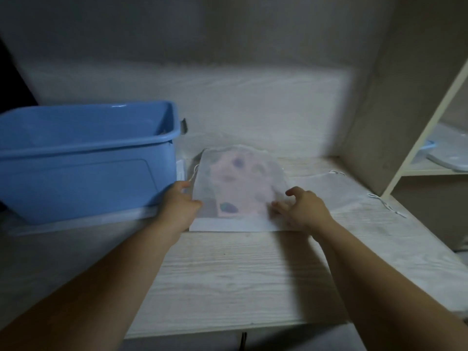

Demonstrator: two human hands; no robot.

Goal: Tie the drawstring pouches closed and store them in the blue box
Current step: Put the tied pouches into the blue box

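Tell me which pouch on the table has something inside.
The pouch between left hand and right hand, beside the blue box: pink contents show through. The flat pouch to its right looks empty.

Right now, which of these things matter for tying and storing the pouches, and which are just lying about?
In the job:
translucent white drawstring pouch with pink contents
second flat white pouch beside it
blue plastic box

Lying about:
pale lid-like thing on the side shelf
black cable below the table edge
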